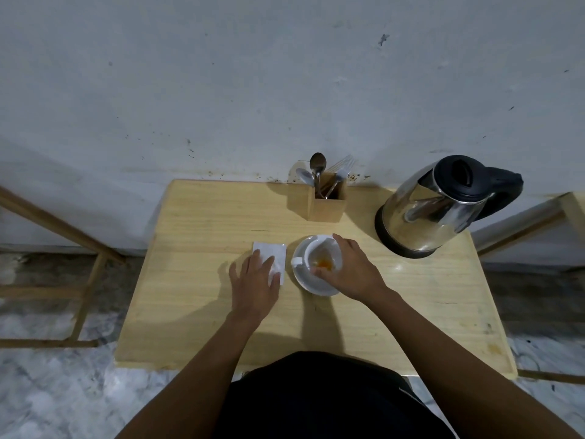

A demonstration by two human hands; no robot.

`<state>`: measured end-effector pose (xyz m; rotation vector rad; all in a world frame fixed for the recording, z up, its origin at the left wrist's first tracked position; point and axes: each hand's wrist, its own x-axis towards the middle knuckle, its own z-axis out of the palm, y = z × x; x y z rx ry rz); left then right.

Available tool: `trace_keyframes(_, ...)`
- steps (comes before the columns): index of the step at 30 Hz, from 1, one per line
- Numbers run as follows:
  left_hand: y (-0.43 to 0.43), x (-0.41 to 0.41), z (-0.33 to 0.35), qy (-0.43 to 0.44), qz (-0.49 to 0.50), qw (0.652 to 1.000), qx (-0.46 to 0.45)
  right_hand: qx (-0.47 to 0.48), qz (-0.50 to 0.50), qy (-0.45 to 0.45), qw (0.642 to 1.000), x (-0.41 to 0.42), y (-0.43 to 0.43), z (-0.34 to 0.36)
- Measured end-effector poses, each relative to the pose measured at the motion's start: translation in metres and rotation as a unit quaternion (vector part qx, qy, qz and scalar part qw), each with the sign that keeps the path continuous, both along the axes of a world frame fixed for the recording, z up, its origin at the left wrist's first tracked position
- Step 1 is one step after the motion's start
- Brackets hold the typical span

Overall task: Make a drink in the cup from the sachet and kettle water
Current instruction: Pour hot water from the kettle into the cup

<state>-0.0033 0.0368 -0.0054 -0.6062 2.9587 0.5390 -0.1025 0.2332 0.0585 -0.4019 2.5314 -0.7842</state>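
A white cup [308, 252] stands on a white saucer [311, 285] in the middle of the wooden table [196, 217]. Orange powder [326, 264] lies in the cup's bottom. My right hand [354, 270] spans the cup's right side, forefinger on the far rim and thumb on the near rim. Left of the saucer a flat white sachet [269, 250] lies on the table. My left hand [254, 280] rests flat on its near part with fingers spread. A steel kettle [433, 210] with a black lid and handle stands at the back right.
A wooden holder [326, 207] with spoons and forks stands at the table's back edge against the grey wall. Wooden frames flank the table on both sides. My dark-clothed body is at the near edge.
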Motion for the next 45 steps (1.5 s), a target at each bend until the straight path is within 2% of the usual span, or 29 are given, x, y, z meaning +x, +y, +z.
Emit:
trace_keyframes(2, 0.008, -0.008, 0.016, 0.036, 0.012, 0.999, 0.033, -0.023, -0.024, 0.003, 0.999, -0.002, 0.006, 0.008)
trace_keyframes(4, 0.019, -0.019, 0.032, 0.066, 0.009, 0.991, 0.117, -0.052, -0.06, 0.022, 0.997, -0.004, 0.016, 0.017)
trace_keyframes(6, 0.03, -0.029, 0.046, 0.057, 0.016, 0.98, 0.189, -0.087, -0.095, 0.058, 0.99, -0.005, 0.031, 0.028)
trace_keyframes(10, 0.042, -0.043, 0.048, 0.007, 0.04, 0.979, 0.199, -0.148, -0.157, 0.104, 0.971, -0.009, 0.065, 0.05)
trace_keyframes(13, 0.049, -0.044, 0.041, 0.033, 0.083, 0.966, 0.243, -0.165, -0.193, 0.156, 0.954, -0.01, 0.096, 0.064)
trace_keyframes(18, 0.059, -0.051, 0.044, 0.051, 0.137, 0.958, 0.246, -0.208, -0.266, 0.258, 0.906, -0.024, 0.14, 0.081)
trace_keyframes(21, 0.068, -0.053, 0.047, 0.043, 0.163, 0.959, 0.228, -0.231, -0.312, 0.271, 0.881, -0.043, 0.165, 0.089)
trace_keyframes(23, 0.074, -0.052, 0.048, 0.046, 0.186, 0.957, 0.219, -0.232, -0.329, 0.255, 0.879, -0.062, 0.18, 0.093)
trace_keyframes(26, 0.082, -0.052, 0.05, 0.042, 0.214, 0.953, 0.209, -0.213, -0.302, 0.213, 0.905, -0.094, 0.197, 0.093)
trace_keyframes(29, 0.09, -0.053, 0.05, 0.043, 0.237, 0.948, 0.209, -0.171, -0.239, 0.162, 0.942, -0.122, 0.209, 0.087)
trace_keyframes(31, 0.093, -0.055, 0.051, 0.042, 0.25, 0.946, 0.202, -0.161, -0.201, 0.146, 0.955, -0.138, 0.214, 0.086)
trace_keyframes(35, 0.096, -0.059, 0.053, 0.009, 0.256, 0.953, 0.164, -0.155, -0.14, 0.11, 0.972, -0.168, 0.225, 0.094)
trace_keyframes(38, 0.099, -0.059, 0.053, 0.01, 0.278, 0.944, 0.18, -0.168, -0.057, 0.036, 0.984, -0.189, 0.233, 0.1)
trace_keyframes(41, 0.097, -0.059, 0.052, -0.004, 0.281, 0.941, 0.187, -0.15, 0.011, 0.001, 0.989, -0.206, 0.239, 0.104)
trace_keyframes(45, 0.096, -0.06, 0.055, -0.012, 0.285, 0.938, 0.194, -0.115, 0.045, -0.038, 0.992, -0.218, 0.241, 0.105)
